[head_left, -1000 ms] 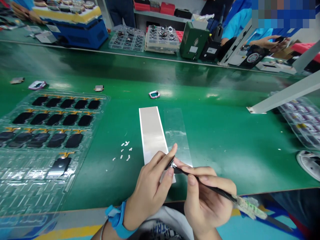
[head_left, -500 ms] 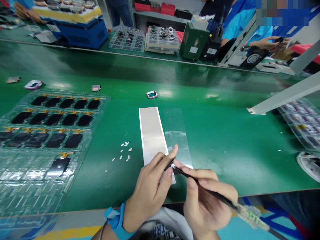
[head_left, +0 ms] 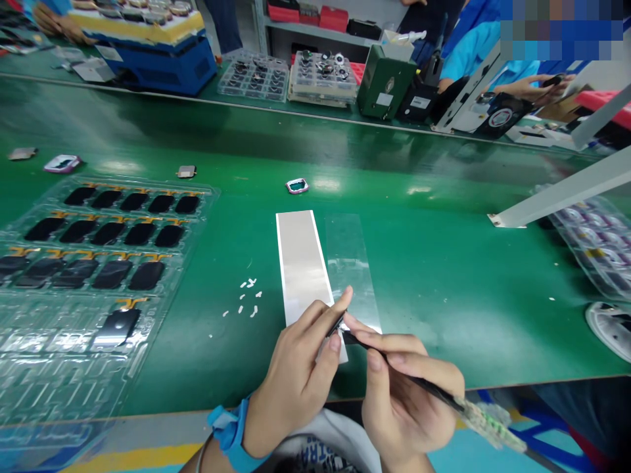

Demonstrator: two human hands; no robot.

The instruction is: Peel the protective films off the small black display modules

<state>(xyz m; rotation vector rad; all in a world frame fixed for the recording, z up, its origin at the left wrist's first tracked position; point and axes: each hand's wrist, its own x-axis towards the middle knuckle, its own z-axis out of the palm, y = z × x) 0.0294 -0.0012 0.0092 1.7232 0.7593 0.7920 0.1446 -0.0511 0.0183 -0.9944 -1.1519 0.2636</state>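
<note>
Head view shows both hands at the near edge of the green bench mat [head_left: 444,315]. My left hand [head_left: 290,381] is closed in a tight pinch on a small dark sliver [head_left: 336,326], held between thumb and forefinger just over the near end of a long silver-white strip [head_left: 300,263]. My right hand [head_left: 407,401] is curled around slim black tweezers [head_left: 424,383], their tips at the sliver; whether they grip it, I cannot tell. The sliver is too small to identify, but I judge it thin, light and easily bent, so I would take it by its edge only. A clear plastic film [head_left: 348,263] lies right of the strip, white scraps [head_left: 249,295] left of it.
</note>
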